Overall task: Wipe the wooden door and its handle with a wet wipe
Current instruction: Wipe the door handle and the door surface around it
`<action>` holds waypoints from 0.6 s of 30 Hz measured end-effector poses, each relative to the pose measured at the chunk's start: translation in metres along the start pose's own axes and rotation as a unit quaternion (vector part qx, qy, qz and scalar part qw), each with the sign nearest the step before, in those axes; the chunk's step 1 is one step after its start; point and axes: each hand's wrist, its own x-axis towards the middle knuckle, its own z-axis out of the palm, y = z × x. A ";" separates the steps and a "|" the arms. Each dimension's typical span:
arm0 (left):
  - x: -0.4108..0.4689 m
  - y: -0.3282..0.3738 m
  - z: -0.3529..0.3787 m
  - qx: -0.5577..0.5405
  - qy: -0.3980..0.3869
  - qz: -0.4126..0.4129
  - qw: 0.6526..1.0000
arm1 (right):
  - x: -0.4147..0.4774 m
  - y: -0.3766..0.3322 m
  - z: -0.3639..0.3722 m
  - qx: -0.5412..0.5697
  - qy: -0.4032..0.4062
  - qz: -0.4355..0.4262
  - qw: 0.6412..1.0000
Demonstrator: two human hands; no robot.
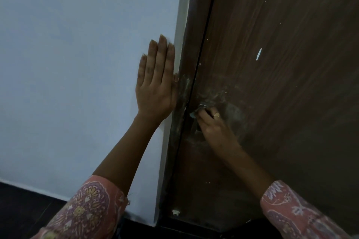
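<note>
The dark brown wooden door (281, 83) fills the right half of the view, with pale smears around its metal handle (204, 105). My right hand (211, 122) is closed around the handle with a pale wet wipe (193, 115) bunched under the fingers; only a corner of the wipe shows. A ring sits on one finger. My left hand (155, 83) lies flat on the white wall (77, 64), fingers straight and together, next to the door frame (186, 83). It holds nothing.
The dark frame runs between wall and door, with a thin black gap along the door's edge. A white chip (259, 53) marks the door above the handle. Dark floor (29, 205) lies at the bottom left, below the wall.
</note>
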 end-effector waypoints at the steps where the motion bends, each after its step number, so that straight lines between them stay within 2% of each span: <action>1: 0.000 0.000 0.000 -0.003 0.002 -0.001 1.000 | -0.004 0.001 0.004 -0.003 -0.014 -0.012 1.000; 4: 0.000 0.000 0.000 -0.002 -0.001 0.005 1.000 | -0.017 0.013 0.001 -0.013 -0.016 -0.002 1.000; 7: -0.001 0.000 0.001 0.008 0.001 0.005 1.000 | -0.016 0.029 -0.012 0.015 0.026 0.043 0.999; 11: -0.001 0.001 0.000 0.005 -0.001 -0.003 1.000 | -0.010 0.028 -0.010 0.046 0.083 0.027 0.995; 18: -0.002 -0.001 0.001 0.008 0.005 0.005 1.000 | -0.016 0.028 -0.004 0.115 0.095 0.046 0.988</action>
